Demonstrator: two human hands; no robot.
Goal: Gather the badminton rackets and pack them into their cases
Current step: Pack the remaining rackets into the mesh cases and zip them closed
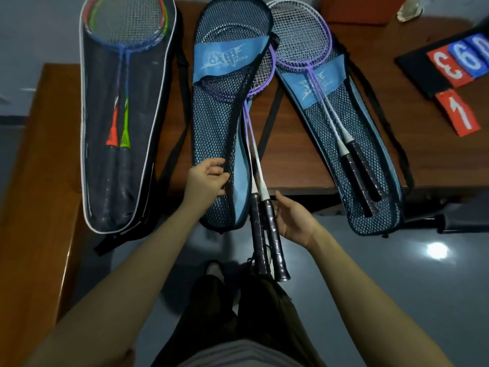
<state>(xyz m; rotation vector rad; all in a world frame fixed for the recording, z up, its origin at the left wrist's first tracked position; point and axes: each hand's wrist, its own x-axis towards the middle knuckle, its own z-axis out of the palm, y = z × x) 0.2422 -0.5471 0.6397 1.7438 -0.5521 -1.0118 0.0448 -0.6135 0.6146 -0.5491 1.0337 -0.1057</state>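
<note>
Three racket cases lie on a brown table (304, 165). The middle blue mesh case (219, 123) holds two purple rackets (260, 83) only partway; their black handles (267, 234) stick out past the table's front edge. My left hand (209, 181) pinches the dark edge of this case's mesh flap. My right hand (293, 221) lies palm up beside the handles, its fingers touching them. The left black case (105, 165), with a clear cover, holds rackets with red and green shafts (120, 128). On the right, two more purple rackets (304, 43) lie on an open blue mesh case (370, 207).
A flip scoreboard (455, 67) with red and blue number cards lies at the table's right end. An orange box (354, 9) stands at the back. A wooden bench (39, 181) runs along the left. Black carry straps (180, 128) trail between the cases.
</note>
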